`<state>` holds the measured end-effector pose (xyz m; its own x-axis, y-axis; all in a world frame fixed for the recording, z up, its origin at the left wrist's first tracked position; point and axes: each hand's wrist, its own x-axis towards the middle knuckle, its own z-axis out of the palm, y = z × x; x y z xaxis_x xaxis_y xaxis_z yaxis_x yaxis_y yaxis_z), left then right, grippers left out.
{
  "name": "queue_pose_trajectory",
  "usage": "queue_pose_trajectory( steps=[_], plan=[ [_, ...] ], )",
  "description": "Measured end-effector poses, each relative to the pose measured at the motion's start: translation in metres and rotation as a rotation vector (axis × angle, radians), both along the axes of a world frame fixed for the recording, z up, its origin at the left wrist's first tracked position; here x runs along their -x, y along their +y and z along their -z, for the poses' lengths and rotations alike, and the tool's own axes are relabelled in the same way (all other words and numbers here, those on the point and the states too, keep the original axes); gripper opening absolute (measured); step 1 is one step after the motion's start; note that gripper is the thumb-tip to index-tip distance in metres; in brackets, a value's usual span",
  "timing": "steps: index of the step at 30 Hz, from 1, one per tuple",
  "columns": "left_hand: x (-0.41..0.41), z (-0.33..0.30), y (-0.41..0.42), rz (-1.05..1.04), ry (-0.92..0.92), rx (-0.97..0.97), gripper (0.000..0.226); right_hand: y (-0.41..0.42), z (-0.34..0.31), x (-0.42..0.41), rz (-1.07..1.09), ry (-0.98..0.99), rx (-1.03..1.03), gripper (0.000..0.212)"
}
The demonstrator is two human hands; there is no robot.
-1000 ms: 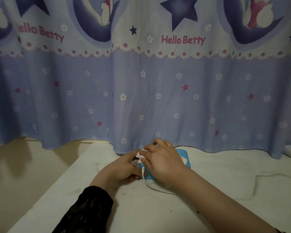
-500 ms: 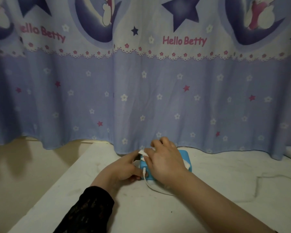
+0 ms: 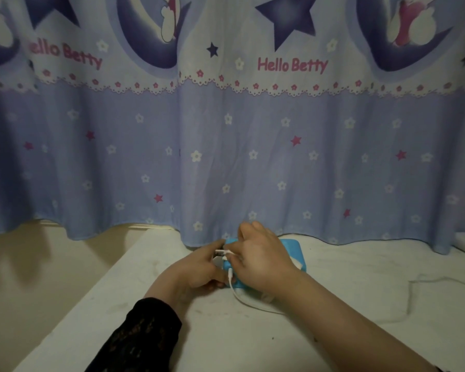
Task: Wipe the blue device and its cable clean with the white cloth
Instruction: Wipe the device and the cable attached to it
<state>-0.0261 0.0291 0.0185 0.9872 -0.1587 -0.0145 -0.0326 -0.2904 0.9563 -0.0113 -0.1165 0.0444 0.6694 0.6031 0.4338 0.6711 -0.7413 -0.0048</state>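
Shifted slightly toward curtain since 0.5 s ago: right hand (image 3: 263,260), now lying further over blue device (image 3: 293,248), more blue showing past knuckles on far right side. Left hand (image 3: 196,269) about same spot, beside device's left end.

Right fingers curled together, thumb + forefinger pinched on white cable (image 3: 232,284) near its plug end, w/ small white bit at fingertips, prob. the white cloth (image 3: 297,263), a strip of which also peeks out under right palm on device top. Left fingers bent, closed round device's left edge, thumb tip near metal plug; exact grip hard to tell.

Cable loops down from between both hands, curving under right wrist across white table (image 3: 360,277). Device flat on table, just below the fingers, its far edge touching hem of blue star-print curtain (image 3: 226,157). Black lace sleeve (image 3: 145,336) on left forearm; right forearm bare. Thin grey cord (image 3: 427,280) lying well right of hands.
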Motion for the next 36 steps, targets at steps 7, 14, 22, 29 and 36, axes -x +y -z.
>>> queue_pose_trajectory(
  steps=[7,14,22,29,36],
  plan=[
    [0.002,-0.002,0.0,-0.006,-0.006,-0.054,0.055,-0.002,0.0,-0.004,0.125,0.032,-0.027,0.039],
    [0.002,-0.001,0.002,0.01,0.01,-0.024,0.062,-0.015,-0.006,0.001,-0.04,0.133,-0.027,0.031],
    [0.002,-0.004,0.0,-0.004,0.015,-0.048,0.063,-0.02,0.0,-0.003,0.135,0.096,-0.186,0.032],
    [0.0,-0.001,0.004,0.012,0.015,-0.037,0.066,-0.031,-0.006,-0.008,0.226,0.032,-0.149,0.031],
    [0.0,0.0,0.005,0.009,0.033,-0.023,0.07,-0.024,-0.008,-0.001,0.124,0.068,-0.069,0.034]
  ],
)
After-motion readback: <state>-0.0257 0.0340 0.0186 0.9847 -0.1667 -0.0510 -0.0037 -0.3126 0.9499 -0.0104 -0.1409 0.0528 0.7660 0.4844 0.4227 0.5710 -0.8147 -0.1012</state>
